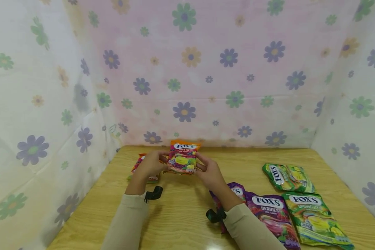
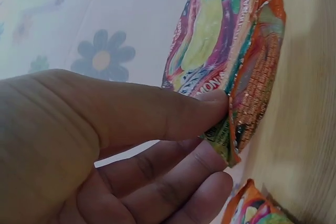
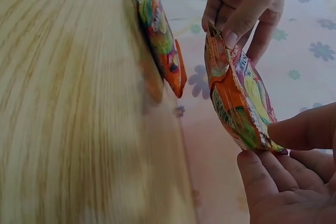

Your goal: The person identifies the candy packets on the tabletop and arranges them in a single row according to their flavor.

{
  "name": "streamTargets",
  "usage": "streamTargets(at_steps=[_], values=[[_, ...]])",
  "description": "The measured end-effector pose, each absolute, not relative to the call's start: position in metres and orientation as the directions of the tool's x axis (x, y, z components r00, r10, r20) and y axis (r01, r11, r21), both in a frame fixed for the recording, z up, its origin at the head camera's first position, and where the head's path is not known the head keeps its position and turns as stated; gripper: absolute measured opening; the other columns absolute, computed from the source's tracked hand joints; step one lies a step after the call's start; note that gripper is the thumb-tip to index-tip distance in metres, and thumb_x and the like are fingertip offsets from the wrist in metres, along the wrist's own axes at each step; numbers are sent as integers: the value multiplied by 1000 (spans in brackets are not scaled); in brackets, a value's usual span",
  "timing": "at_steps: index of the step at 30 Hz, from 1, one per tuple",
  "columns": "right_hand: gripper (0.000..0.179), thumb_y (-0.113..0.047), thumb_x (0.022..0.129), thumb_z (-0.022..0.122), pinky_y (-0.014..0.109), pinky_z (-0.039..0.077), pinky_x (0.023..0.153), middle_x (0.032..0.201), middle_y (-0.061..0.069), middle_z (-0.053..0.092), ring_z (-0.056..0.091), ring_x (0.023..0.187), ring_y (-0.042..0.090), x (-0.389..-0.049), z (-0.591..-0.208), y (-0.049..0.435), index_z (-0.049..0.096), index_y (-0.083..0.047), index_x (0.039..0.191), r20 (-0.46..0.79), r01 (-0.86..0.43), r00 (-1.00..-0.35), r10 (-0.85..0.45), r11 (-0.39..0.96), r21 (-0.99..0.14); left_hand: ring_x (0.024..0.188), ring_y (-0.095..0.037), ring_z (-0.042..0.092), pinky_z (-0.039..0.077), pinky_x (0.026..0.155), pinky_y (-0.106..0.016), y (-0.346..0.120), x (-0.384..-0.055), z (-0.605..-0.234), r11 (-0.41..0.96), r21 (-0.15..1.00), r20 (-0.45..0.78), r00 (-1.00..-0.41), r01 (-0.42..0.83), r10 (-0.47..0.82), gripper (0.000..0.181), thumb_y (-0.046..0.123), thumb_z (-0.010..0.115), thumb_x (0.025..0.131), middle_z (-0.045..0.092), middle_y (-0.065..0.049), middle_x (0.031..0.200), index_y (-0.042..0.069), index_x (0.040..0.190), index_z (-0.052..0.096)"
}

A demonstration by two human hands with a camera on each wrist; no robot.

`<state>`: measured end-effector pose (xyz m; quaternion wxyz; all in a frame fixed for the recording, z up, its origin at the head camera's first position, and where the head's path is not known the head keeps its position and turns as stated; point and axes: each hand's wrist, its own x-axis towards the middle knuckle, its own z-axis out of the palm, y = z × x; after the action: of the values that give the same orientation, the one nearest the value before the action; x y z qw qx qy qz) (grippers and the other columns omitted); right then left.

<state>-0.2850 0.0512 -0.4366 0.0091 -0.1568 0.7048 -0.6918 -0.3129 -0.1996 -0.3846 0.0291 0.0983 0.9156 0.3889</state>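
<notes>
While my left hand [image 1: 152, 165] and right hand [image 1: 210, 172], both partly closed, pinch opposite sides of the candy packet [image 1: 182, 158] between thumb and fingers, it hangs above the table [image 1: 182, 208], near the far edge. I judge that it could slip if either thumb eases off, since only its edges are gripped; coming down leftward, it might knock the second packet [image 3: 160, 35] lying there. It looks plump and creased, with an orange top band, a magenta front and "FOX'S" lettering.
</notes>
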Motion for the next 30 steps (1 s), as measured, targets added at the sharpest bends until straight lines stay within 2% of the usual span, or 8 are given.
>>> streamTargets(at_steps=[7,12,15,19,22,27,30], values=[[70,11,98,57,44,52,107,168,10,32,42,148,37,-285,-440,47,37,-11,161,177,-172,-950,-257,-40,-984,101,-29,67,57,67,-35,-206,-316,-389,674,726,2,-981,136,196,60,7,79,90,68,-15,122,14,146,59],[72,8,98,58,39,52,107,170,10,28,40,150,37,-286,-443,46,32,-10,162,167,-154,-939,-300,-68,-986,90,-27,66,59,66,-38,-209,-316,-390,662,742,-29,-981,107,191,58,2,78,89,69,-15,112,10,144,60],[71,4,98,59,43,49,111,170,13,27,39,150,38,-285,-444,45,32,-8,162,158,-130,-936,-316,-108,-986,83,-25,66,58,64,-37,-211,-317,-392,661,746,-63,-980,79,189,58,1,78,89,68,-14,106,7,144,59],[72,3,96,61,52,41,117,169,16,27,37,151,39,-285,-443,41,33,-5,161,131,-83,-935,-329,-156,-984,83,-24,66,58,67,-37,-215,-317,-395,662,748,-91,-980,49,176,61,1,78,88,67,-14,106,6,145,57],[72,3,95,62,53,41,117,169,18,27,36,151,40,-286,-444,35,33,-4,161,96,-38,-936,-338,-172,-984,84,-26,67,60,69,-40,-219,-317,-399,666,746,-101,-982,33,162,61,0,78,88,66,-14,109,6,145,57],[70,2,96,59,54,43,115,168,19,28,42,147,42,-288,-444,27,32,-2,161,47,14,-942,-332,-180,-984,74,-34,68,60,63,-42,-222,-317,-403,636,772,-116,-981,7,152,58,-1,77,88,63,-15,103,6,143,58],[71,0,94,59,56,43,115,168,18,30,44,146,40,-291,-443,24,33,-2,160,19,29,-949,-314,-148,-989,71,-33,67,57,59,-40,-222,-319,-406,630,776,-128,-981,-8,145,57,-1,77,88,64,-15,99,5,142,59]])
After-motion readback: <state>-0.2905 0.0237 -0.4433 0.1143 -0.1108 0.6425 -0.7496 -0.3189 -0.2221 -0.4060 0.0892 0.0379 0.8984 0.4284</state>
